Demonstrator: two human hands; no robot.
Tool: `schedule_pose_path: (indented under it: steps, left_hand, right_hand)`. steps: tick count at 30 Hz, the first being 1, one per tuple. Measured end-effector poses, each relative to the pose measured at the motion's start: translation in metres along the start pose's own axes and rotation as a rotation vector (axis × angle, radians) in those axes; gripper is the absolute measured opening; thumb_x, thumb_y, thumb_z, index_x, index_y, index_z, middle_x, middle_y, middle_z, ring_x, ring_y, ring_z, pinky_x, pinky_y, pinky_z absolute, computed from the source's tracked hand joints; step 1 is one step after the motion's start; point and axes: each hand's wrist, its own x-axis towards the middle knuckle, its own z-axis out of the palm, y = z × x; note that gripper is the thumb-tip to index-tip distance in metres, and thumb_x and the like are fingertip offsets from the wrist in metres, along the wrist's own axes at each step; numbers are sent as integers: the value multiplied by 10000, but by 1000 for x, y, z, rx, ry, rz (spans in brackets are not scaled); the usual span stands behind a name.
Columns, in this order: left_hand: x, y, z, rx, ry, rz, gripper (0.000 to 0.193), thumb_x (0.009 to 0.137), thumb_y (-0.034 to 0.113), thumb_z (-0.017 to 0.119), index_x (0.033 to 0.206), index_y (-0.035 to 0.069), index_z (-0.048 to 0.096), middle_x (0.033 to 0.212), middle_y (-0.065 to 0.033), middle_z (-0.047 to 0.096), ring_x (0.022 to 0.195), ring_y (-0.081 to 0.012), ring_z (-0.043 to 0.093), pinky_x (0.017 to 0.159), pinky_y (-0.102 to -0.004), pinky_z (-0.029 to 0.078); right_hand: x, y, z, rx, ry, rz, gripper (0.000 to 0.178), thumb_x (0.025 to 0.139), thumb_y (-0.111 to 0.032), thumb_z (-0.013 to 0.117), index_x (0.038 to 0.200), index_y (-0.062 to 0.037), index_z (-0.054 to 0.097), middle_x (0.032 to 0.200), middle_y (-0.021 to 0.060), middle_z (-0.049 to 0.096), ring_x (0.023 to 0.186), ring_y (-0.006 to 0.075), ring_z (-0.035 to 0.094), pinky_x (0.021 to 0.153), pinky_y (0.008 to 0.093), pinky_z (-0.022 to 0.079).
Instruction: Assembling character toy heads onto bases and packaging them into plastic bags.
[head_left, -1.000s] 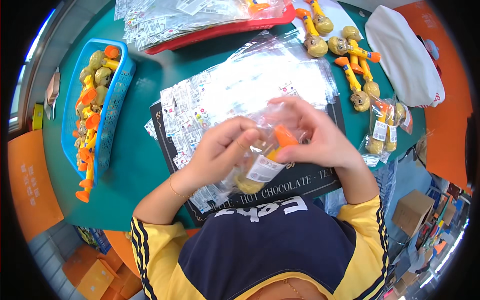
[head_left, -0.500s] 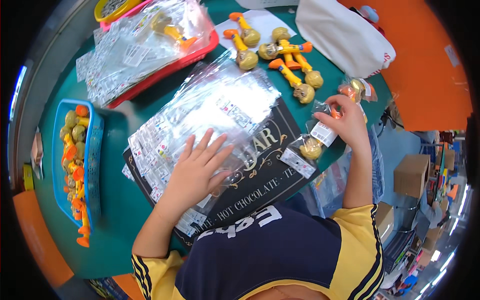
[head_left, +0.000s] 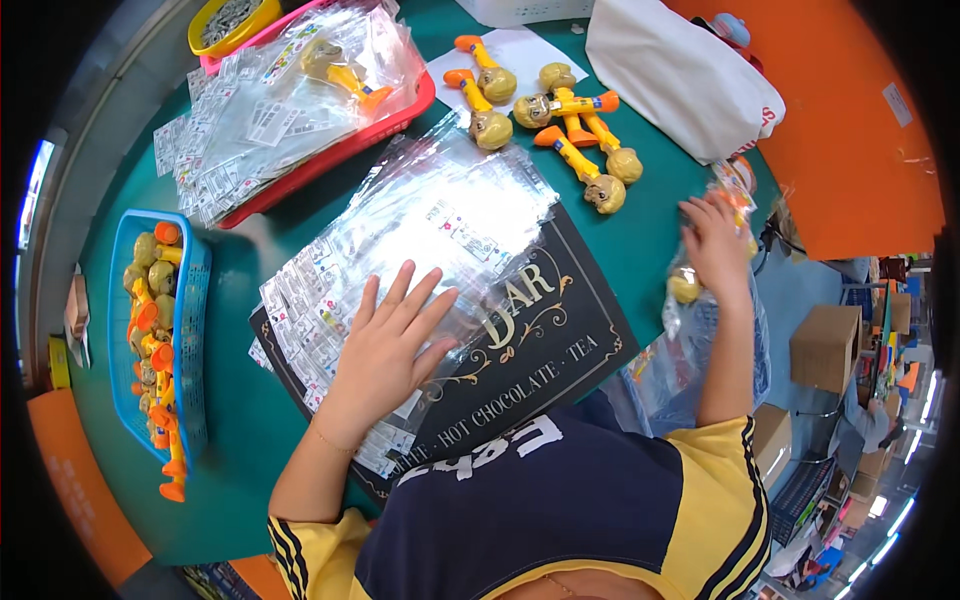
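Note:
My left hand [head_left: 392, 335] lies flat with fingers spread on a stack of clear printed plastic bags [head_left: 400, 235]. That stack rests on a black decorated board [head_left: 530, 390]. At the table's right edge, my right hand [head_left: 715, 245] curls over a bagged toy figure [head_left: 685, 285] with a round golden head; its lower part is hidden under the hand. Another bagged figure [head_left: 738, 195] lies just beyond the fingers. Several loose figures [head_left: 575, 120] with golden heads, yellow bodies and orange feet lie on the far side.
A blue basket [head_left: 200, 330] at left holds more figures. A red tray [head_left: 330, 160] at far left carries more bags and one figure. White cloth [head_left: 680, 75] lies at the far right. A blue plastic liner with bagged things [head_left: 665, 375] sits beside the right edge.
My right hand has moved right and slightly nearer, taking the bagged figure off the board's corner to the table's right edge. The left hand stays on the bags.

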Motion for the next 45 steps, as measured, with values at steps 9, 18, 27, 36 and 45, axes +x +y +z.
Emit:
schedule_pose_path:
  steps: [9, 18, 27, 36, 45]
  left_hand:
    - [9, 1, -9, 73, 84, 2, 359, 855, 211, 628, 1199, 120, 584, 1279, -47, 537, 1241, -265, 453, 1078, -525, 272]
    - [6, -10, -12, -44, 94, 56, 303, 828, 174, 657, 1121, 102, 635, 1136, -53, 608, 1118, -268, 524, 1065, -496, 304]
    - [3, -24, -24, -140, 70, 41, 375, 747, 212, 709, 1094, 96, 626, 1018, -63, 577, 1004, -256, 522, 1005, -447, 348]
    - [8, -22, -10, -145, 230, 49, 316, 727, 255, 729, 966, 76, 626, 962, -51, 566, 977, -255, 522, 977, -437, 369]
    - [0, -29, -7, -60, 168, 29, 346, 714, 259, 753, 983, 70, 644, 1067, -72, 591, 982, -269, 532, 866, -391, 398]
  right_hand:
    - [-7, 20, -51, 123, 36, 120, 285, 796, -140, 670, 1074, -83, 663, 1084, 75, 656, 987, 248, 598, 826, 371, 473]
    - [76, -116, -29, 511, 30, -257, 428, 772, -290, 720, 1078, -3, 636, 839, 136, 660, 700, 241, 611, 644, 338, 472]
    - [60, -115, -28, 978, -224, -242, 349, 806, -235, 695, 1050, 5, 633, 848, 73, 639, 695, 136, 570, 624, 274, 440]
    - [28, -176, -46, 2126, -928, -173, 288, 850, -107, 585, 1106, 24, 554, 955, 106, 628, 710, 113, 578, 642, 233, 494]
    - [30, -215, -8, 2017, -1165, 128, 252, 929, -199, 554, 1078, 4, 568, 1027, 156, 639, 1000, 249, 640, 926, 381, 518]
